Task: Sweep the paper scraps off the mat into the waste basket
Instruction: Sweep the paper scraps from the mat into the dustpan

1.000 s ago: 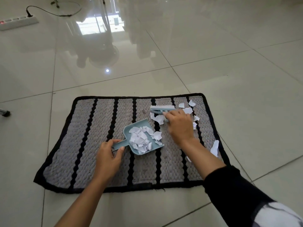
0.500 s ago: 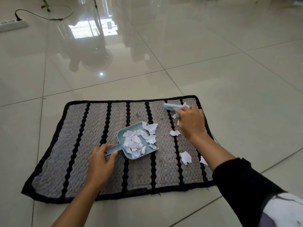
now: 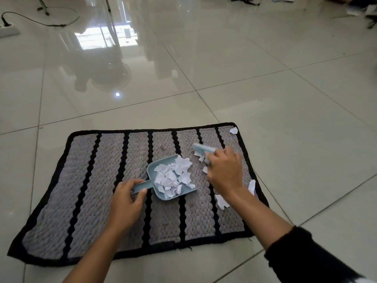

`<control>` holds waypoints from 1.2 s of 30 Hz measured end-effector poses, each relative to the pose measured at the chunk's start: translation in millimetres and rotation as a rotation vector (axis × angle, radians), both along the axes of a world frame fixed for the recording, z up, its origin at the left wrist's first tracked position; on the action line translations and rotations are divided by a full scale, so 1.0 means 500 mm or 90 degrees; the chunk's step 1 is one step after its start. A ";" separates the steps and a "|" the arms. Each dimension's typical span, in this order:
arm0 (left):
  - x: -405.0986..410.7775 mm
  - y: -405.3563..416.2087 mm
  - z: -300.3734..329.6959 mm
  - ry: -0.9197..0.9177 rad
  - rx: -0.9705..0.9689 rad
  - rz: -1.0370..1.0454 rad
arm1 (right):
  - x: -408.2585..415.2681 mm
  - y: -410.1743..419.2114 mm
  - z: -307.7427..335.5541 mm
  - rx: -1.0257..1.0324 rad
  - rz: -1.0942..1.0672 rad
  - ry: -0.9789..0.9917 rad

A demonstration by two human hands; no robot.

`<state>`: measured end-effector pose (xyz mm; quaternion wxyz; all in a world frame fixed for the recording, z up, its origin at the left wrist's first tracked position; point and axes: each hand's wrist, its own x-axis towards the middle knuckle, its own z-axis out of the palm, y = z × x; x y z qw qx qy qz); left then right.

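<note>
A grey mat with black stripes (image 3: 98,190) lies on the tiled floor. On its middle rests a small light-blue dustpan (image 3: 152,172) heaped with white paper scraps (image 3: 173,177). My left hand (image 3: 126,199) grips the dustpan's handle. My right hand (image 3: 224,170) holds a small light-blue brush (image 3: 202,148) just right of the pan's mouth, with a few scraps under it. Loose scraps lie near the mat's right edge (image 3: 222,201), (image 3: 252,185) and at its far right corner (image 3: 233,130). No waste basket is in view.
Glossy white floor tiles (image 3: 285,119) surround the mat. A power strip (image 3: 7,29) with a black cable (image 3: 51,23) lies at the far left. Dark clutter and papers (image 3: 359,9) sit at the far right.
My right hand with the brush has swept back left toward the dustpan's mouth, pushing scraps along. My left hand has kept the pan in place.
</note>
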<state>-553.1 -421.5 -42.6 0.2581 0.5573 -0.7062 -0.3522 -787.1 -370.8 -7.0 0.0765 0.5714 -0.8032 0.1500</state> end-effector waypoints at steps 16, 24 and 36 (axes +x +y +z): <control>-0.037 -0.006 -0.007 -0.026 -0.011 -0.018 | -0.138 -0.055 -0.012 0.041 -0.110 0.115; -0.062 -0.007 0.002 -0.010 -0.001 -0.023 | -0.108 -0.011 -0.012 -0.100 -0.067 0.131; -0.067 0.000 0.008 -0.033 -0.001 -0.016 | -0.077 0.035 0.004 -0.117 -0.074 0.050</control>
